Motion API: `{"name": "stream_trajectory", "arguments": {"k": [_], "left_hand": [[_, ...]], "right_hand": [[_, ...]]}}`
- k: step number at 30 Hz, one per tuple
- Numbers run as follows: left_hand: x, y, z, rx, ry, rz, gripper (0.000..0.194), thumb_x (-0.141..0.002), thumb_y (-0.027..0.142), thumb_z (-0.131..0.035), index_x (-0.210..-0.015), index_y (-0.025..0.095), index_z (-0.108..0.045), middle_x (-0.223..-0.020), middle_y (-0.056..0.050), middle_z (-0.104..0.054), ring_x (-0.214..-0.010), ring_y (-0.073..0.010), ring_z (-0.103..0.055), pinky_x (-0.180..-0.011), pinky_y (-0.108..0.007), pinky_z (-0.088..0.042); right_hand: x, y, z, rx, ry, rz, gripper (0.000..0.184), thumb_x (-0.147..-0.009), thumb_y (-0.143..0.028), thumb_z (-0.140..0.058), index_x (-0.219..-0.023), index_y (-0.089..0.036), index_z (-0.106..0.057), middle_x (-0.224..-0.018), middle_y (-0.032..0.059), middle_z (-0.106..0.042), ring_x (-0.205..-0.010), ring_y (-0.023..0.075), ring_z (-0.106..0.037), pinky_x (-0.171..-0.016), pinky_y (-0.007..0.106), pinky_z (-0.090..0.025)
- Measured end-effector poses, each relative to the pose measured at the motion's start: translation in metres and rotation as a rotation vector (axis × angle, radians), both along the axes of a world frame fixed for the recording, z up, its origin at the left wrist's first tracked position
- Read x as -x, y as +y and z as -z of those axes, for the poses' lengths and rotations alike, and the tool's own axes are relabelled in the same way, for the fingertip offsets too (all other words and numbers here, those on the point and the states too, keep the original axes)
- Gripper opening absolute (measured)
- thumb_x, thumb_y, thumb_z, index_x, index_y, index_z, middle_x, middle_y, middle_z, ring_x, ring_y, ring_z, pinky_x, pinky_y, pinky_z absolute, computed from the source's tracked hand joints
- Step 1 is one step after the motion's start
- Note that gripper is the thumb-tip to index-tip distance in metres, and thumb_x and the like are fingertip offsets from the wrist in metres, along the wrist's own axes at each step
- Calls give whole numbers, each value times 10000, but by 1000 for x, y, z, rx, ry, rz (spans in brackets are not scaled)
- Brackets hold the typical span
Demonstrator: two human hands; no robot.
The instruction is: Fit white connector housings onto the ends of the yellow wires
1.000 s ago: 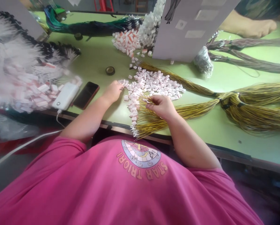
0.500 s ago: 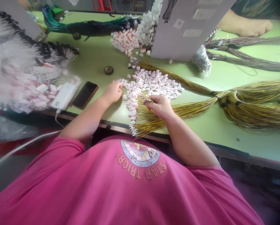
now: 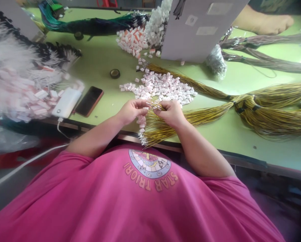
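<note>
Right hand (image 3: 174, 112) pinches yellow wires (image 3: 205, 116); left hand (image 3: 130, 111) part-curled, contents unclear. Advisable: steady grip; wire tips (image 3: 155, 105) fanned.

Soft, fairly bright light falls on the green table (image 3: 102, 60), palest toward the right, where a whitish glare shows at the picture's edge; its source is out of view. Shadows are faint on top, deep underneath. The yellow wires (image 3: 208, 114) look moderately clear, their tips too fine to separate. The white heap (image 3: 16, 80) at left smears into blur, and wide-angle distortion stretches the outer areas.
</note>
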State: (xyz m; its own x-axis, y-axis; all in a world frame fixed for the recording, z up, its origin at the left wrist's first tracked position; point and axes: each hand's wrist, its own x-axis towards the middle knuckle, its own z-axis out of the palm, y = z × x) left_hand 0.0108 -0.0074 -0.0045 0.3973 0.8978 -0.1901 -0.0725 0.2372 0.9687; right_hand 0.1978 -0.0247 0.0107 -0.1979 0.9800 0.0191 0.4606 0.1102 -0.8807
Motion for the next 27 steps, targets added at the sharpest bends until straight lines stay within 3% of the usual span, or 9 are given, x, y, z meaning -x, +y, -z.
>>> {"name": "stream_trajectory", "arguments": {"k": [3,10,15,23,27], "left_hand": [[0,2,3,1,-38,-33,411,-558,131,-807,-927,129,-627,-816,-27,-670,-658,-91,-609,-593,-213,-493],[-2,-3,3,49,-17,-22,332,-563,230,-818,-801,127,-611,-586,16,-603,-389,-64,-486,-394,-211,-396],[-8,-11,-4,-1,30,-43,288,-582,244,-801,-746,123,-598,-494,39,-541,-349,-75,-471,-357,-212,-365],[-9,-12,-2,-54,103,-130,300,-587,284,-804,-738,138,-591,-481,43,-538,-345,-78,-474,-354,-212,-366],[-10,-12,-1,7,62,-103,313,-573,287,-818,-739,150,-590,-459,49,-516,-335,-84,-455,-362,-240,-385]], "right_hand": [[1,0,3,-17,-35,12,183,-652,-295,-568,-559,-150,-508,-534,-43,-333,-558,79,-329,-524,241,-248],[1,0,5,-86,-134,34,169,-639,-258,-540,-525,-159,-464,-510,-47,-310,-551,78,-319,-526,241,-238],[4,-2,7,-130,-173,4,159,-622,-229,-532,-518,-167,-428,-496,-46,-341,-546,81,-329,-531,245,-243],[1,1,4,-10,-118,-48,242,-698,-341,-572,-563,-159,-489,-522,-46,-350,-557,82,-314,-541,251,-242],[0,3,5,11,-96,-57,287,-707,-349,-567,-526,-164,-442,-528,-45,-313,-559,80,-300,-539,252,-239]]}}
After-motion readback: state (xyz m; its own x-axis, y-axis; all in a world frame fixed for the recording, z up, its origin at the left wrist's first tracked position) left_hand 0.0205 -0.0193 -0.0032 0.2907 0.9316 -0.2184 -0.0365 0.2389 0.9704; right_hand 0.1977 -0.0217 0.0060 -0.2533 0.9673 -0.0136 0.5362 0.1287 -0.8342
